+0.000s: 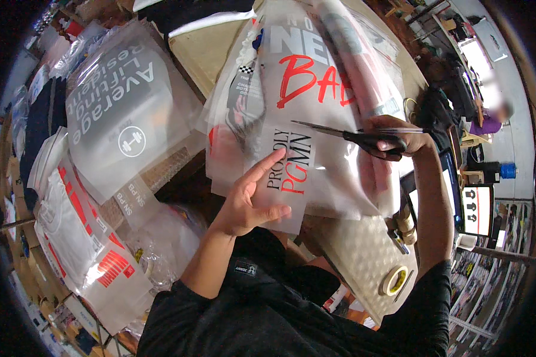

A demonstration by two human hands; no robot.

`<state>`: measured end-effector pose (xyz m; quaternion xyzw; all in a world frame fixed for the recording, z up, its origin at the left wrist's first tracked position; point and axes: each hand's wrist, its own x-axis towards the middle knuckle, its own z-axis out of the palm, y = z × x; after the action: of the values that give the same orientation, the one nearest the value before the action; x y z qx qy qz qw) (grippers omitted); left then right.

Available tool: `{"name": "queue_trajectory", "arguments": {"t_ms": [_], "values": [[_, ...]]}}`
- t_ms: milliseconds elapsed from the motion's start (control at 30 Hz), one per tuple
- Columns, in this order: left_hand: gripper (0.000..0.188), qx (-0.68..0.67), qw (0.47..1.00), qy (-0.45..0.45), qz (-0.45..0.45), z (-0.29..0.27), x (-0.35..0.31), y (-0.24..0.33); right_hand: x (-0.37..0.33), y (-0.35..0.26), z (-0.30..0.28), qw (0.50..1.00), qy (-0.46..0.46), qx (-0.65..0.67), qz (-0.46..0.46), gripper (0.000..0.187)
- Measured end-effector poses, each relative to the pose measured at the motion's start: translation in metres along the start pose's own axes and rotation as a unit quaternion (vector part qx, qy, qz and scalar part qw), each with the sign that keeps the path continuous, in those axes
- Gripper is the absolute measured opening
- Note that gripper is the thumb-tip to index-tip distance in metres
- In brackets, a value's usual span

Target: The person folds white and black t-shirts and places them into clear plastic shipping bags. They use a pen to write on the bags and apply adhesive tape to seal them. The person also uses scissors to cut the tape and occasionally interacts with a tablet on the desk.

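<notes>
Scissors [350, 137] gripped by my right fingers [389, 122], left fingers [259, 171] spread over translucent film sheet [292, 224]; best keep it flat, cut clear of lettering [296, 163].

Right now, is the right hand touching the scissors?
Touching. The head view shows the right hand holding the scissors by their black handles.

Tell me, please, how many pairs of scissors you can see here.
1: the black-handled scissors are in the right hand, above the printed sheets. Others may be hidden among the clutter.
</notes>
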<state>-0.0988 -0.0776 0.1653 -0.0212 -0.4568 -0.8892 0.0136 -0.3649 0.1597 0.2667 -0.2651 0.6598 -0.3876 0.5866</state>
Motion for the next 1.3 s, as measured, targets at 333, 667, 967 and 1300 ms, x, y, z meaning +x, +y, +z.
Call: {"name": "queue_trajectory", "arguments": {"t_ms": [333,667,967,1300], "values": [[0.089,-0.046,0.995,-0.011,-0.083,0.003,-0.004,0.007,0.036,-0.028,0.013,0.995,-0.036,-0.083,-0.039,0.055],[0.075,0.326,0.944,0.038,0.046,-0.001,-0.036,0.023,-0.001,0.008,0.044,0.989,0.106,-0.072,-0.071,0.044],[0.070,0.117,0.992,0.040,0.016,-0.002,-0.044,0.045,0.040,0.008,0.092,0.980,0.106,0.047,-0.165,0.034],[0.064,0.000,0.998,0.049,-0.029,-0.029,-0.038,0.058,-0.023,0.043,0.121,0.984,0.133,0.060,-0.102,0.046]]}}
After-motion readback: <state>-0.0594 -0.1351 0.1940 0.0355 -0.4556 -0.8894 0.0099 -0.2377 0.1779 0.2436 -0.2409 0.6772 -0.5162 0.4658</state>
